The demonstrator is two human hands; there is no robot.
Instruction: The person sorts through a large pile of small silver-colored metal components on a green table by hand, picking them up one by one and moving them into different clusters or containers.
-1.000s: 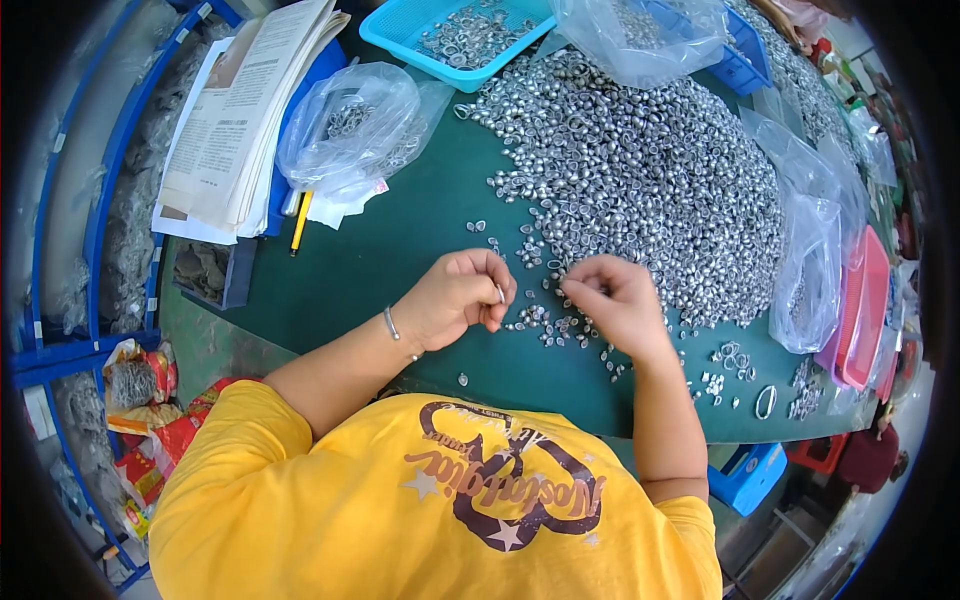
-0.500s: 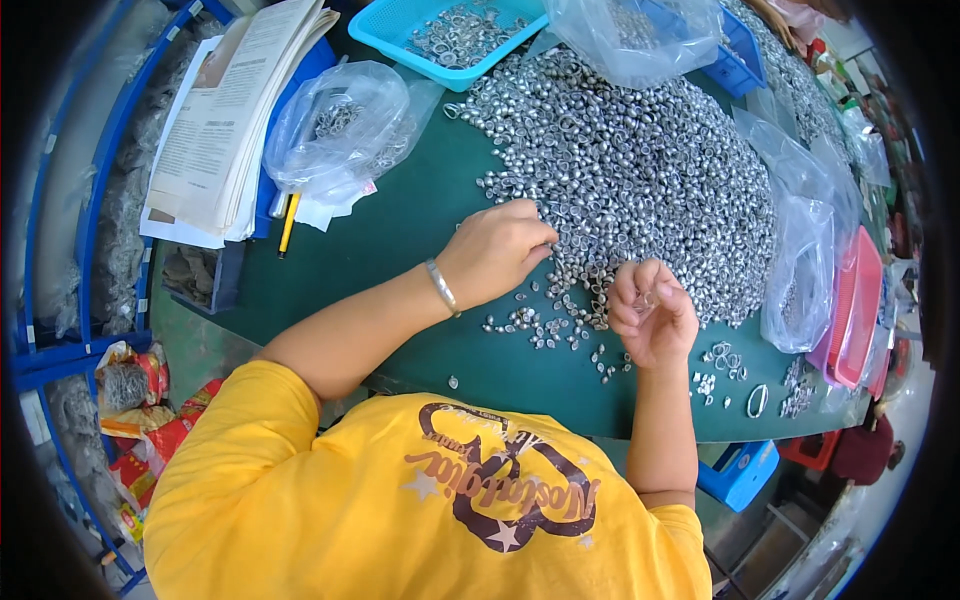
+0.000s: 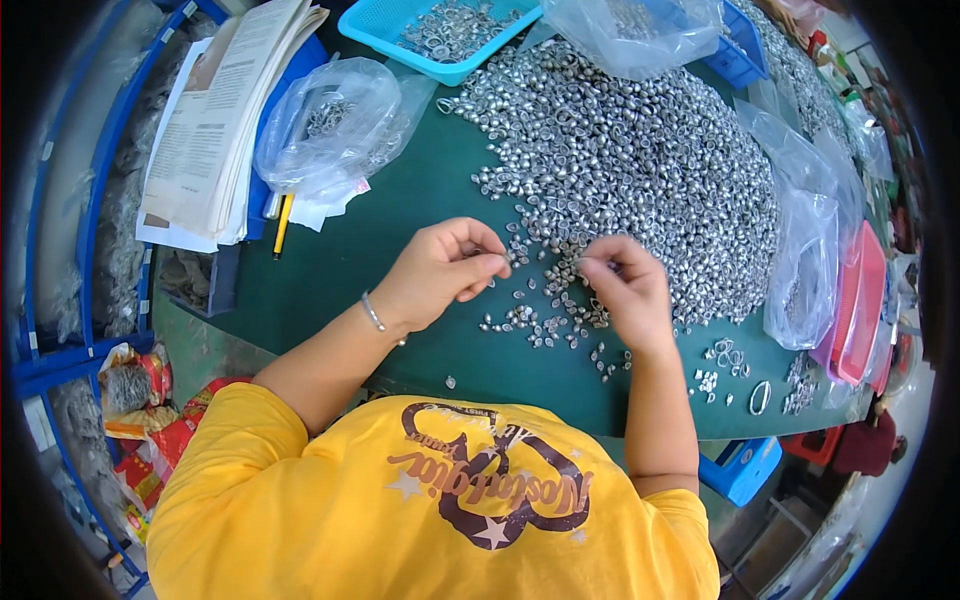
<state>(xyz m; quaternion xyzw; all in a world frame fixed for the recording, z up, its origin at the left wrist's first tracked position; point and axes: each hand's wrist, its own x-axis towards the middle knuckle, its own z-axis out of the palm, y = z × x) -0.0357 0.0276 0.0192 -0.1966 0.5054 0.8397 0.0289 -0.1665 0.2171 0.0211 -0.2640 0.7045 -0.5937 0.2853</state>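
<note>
A wide heap of small silver-coloured metal pieces (image 3: 640,170), many ring-like or oval, covers the green table (image 3: 370,240). Just off its near left edge is my left hand (image 3: 445,270), thumb and fingertips pressed together; a glint shows among the fingers, too small to name. A silver bracelet (image 3: 372,312) circles that wrist. My right hand (image 3: 632,295) hovers at the heap's near edge, palm down, with thumb and fingers brought together; whatever they hold is hidden. Between and below the hands lies a loose scatter of the same pieces (image 3: 535,322).
Turquoise basket (image 3: 440,68) with metal pieces stands at the far left, beside a clear plastic bag (image 3: 330,125). Papers (image 3: 205,130) and a yellow pen (image 3: 284,225) lie farther left. On the right are plastic bags (image 3: 805,260), a pink basket (image 3: 862,305) and small groups of rings (image 3: 727,355).
My left hand has drawn back from the heap, leftward and slightly nearer me. My right hand has turned from palm up to palm down and moved slightly left at the heap's edge.
</note>
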